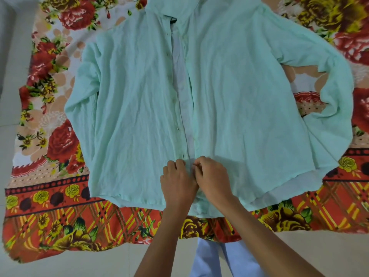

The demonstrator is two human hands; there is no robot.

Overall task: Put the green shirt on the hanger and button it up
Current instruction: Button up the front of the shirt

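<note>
Both hands meet at the lower end of the green shirt's point(229, 100) front opening. The left hand point(177, 181) has its fingers curled onto the left front edge, pinching the cloth; the right hand point(213, 176) pinches the facing edge, fingertips touching the left hand's. The shirt lies flat, front up, collar away from the person, sleeves spread to the sides, on a flowered bedsheet point(60, 196) spread over the pale floor point(79, 262). Above the hands the front stands open, showing a white strip point(182, 80) with buttons beside it.
</note>
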